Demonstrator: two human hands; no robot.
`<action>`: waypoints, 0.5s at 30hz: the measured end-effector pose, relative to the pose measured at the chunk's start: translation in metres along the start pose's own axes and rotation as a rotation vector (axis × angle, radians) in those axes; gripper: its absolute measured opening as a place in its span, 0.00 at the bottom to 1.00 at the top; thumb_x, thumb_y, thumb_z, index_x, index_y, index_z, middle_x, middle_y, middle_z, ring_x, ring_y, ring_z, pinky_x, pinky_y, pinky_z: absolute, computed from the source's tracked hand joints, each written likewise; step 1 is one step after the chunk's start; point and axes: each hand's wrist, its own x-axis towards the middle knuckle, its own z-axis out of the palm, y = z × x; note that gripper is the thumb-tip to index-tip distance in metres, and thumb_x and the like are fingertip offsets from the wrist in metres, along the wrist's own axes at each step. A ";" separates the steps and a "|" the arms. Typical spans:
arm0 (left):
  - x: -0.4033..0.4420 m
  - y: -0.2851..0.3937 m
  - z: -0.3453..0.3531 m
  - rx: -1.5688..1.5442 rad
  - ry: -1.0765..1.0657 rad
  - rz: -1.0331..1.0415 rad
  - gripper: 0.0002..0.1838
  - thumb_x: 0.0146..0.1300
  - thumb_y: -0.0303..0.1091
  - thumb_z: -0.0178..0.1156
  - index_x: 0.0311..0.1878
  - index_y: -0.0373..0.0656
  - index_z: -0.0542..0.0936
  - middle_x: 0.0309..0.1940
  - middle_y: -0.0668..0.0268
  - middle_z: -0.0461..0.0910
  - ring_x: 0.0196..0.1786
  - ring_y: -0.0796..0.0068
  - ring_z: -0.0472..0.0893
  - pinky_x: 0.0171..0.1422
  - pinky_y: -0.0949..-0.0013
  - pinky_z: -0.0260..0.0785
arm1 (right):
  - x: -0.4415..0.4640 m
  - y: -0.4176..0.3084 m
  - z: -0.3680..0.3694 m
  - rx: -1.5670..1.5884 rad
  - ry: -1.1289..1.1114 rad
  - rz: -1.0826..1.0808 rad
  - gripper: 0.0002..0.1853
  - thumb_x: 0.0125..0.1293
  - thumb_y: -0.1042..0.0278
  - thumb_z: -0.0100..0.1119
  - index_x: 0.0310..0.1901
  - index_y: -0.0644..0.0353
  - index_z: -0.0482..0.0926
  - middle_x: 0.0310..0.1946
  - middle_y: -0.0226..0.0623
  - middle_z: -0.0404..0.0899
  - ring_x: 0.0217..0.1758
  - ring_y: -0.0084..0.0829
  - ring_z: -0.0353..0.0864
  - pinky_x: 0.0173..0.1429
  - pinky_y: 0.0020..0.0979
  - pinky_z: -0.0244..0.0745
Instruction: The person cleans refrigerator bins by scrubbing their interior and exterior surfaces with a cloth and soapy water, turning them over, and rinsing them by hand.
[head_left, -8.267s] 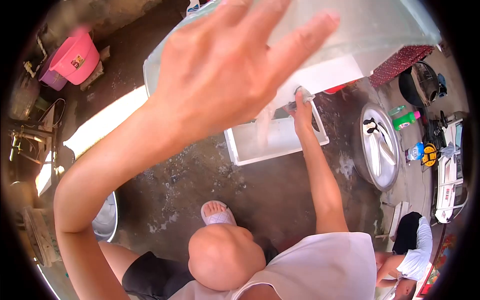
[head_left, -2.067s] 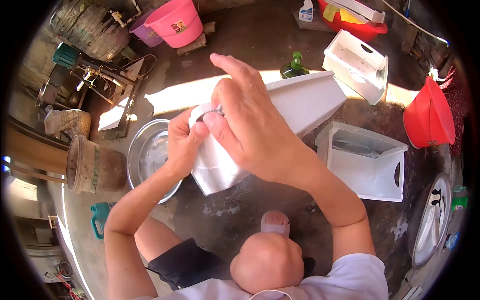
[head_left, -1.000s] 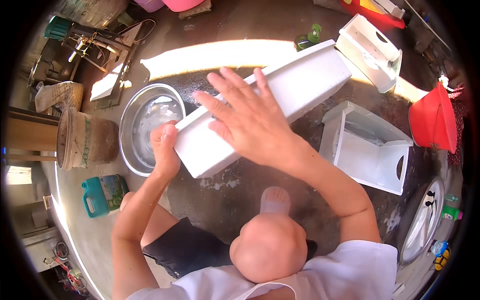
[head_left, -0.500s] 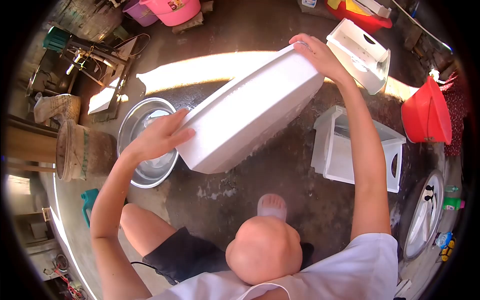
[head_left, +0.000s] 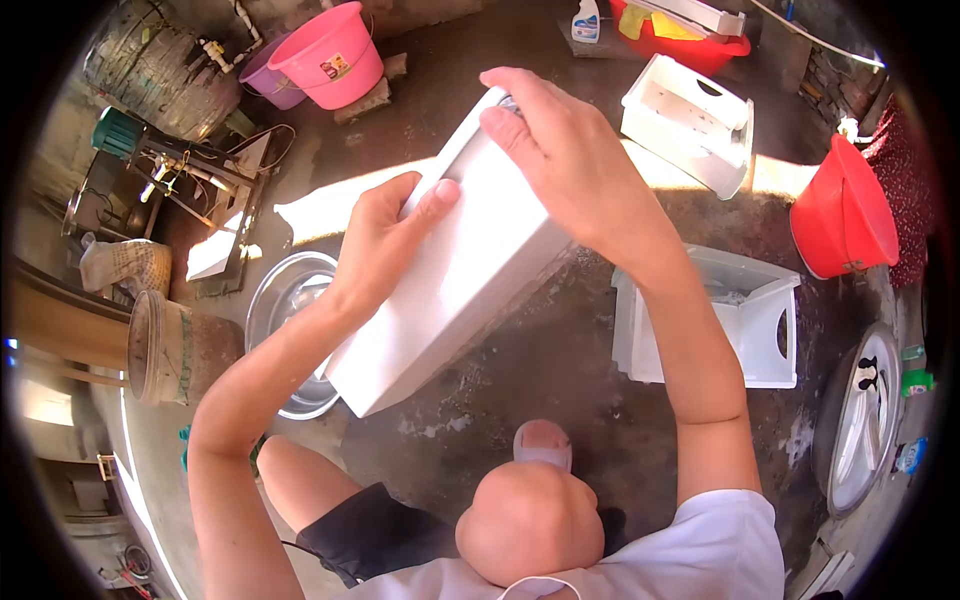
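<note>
A long white plastic drawer (head_left: pixel 455 285) is held tilted in the air before me, its smooth outer side facing up. My left hand (head_left: pixel 390 230) grips its left rim, thumb over the edge. At the far upper end, my right hand (head_left: pixel 570 165) is closed around the rim and corner. Partly hidden behind my left forearm, a metal basin (head_left: pixel 258 310) stands on the floor. To the right, a second white drawer (head_left: pixel 775 335) sits behind my right forearm, and another white drawer (head_left: pixel 640 105) lies farther off in a strip of sunlight.
A red bucket (head_left: pixel 845 210) stands at the right, near a round metal tray (head_left: pixel 832 440). Pink bucket (head_left: pixel 335 70) and red basin (head_left: pixel 700 52) are at the back, with a spray bottle (head_left: pixel 586 22). A dirty pail (head_left: pixel 160 345) stands left. The concrete floor (head_left: pixel 480 410) looks wet.
The drawer has swung steeper, its near end moving down and left. My left hand has slid up along the rim toward my right hand, which has moved left and closer.
</note>
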 end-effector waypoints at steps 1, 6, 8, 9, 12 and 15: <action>-0.011 -0.010 -0.009 -0.046 0.010 0.052 0.24 0.66 0.52 0.54 0.41 0.36 0.78 0.30 0.70 0.79 0.33 0.85 0.76 0.39 0.77 0.67 | -0.003 -0.019 0.009 -0.090 0.008 -0.110 0.22 0.67 0.62 0.50 0.55 0.72 0.68 0.50 0.60 0.73 0.55 0.50 0.74 0.59 0.41 0.67; -0.045 -0.046 -0.025 -0.172 0.270 0.242 0.26 0.66 0.55 0.53 0.46 0.37 0.77 0.32 0.74 0.79 0.33 0.88 0.72 0.39 0.79 0.64 | -0.019 -0.064 0.060 -0.282 -0.068 -0.323 0.25 0.61 0.67 0.52 0.57 0.76 0.65 0.59 0.71 0.61 0.67 0.59 0.59 0.70 0.50 0.54; -0.054 -0.060 -0.037 -0.159 0.256 0.250 0.26 0.66 0.55 0.53 0.47 0.36 0.77 0.33 0.74 0.78 0.34 0.88 0.72 0.38 0.79 0.63 | -0.019 -0.068 0.067 -0.167 -0.089 -0.370 0.27 0.61 0.67 0.53 0.58 0.76 0.65 0.60 0.71 0.59 0.68 0.59 0.57 0.71 0.51 0.53; -0.057 -0.068 -0.039 -0.167 0.264 0.241 0.26 0.66 0.55 0.54 0.47 0.36 0.77 0.33 0.73 0.78 0.34 0.88 0.72 0.38 0.79 0.63 | -0.018 -0.061 0.066 -0.047 -0.130 -0.390 0.26 0.63 0.66 0.51 0.59 0.75 0.64 0.61 0.69 0.59 0.69 0.59 0.56 0.70 0.54 0.52; -0.066 -0.078 -0.042 -0.155 0.334 0.287 0.28 0.65 0.58 0.54 0.43 0.36 0.78 0.30 0.75 0.76 0.33 0.86 0.71 0.37 0.79 0.62 | -0.023 -0.057 0.066 0.160 -0.174 -0.310 0.25 0.67 0.65 0.47 0.61 0.73 0.63 0.63 0.65 0.59 0.71 0.56 0.54 0.70 0.58 0.49; -0.072 -0.110 -0.062 -0.065 0.358 0.330 0.31 0.63 0.62 0.54 0.36 0.35 0.78 0.27 0.76 0.73 0.31 0.86 0.68 0.35 0.79 0.59 | -0.034 -0.020 0.067 0.001 -0.214 -0.105 0.24 0.72 0.57 0.43 0.67 0.52 0.60 0.68 0.45 0.58 0.74 0.47 0.50 0.72 0.57 0.37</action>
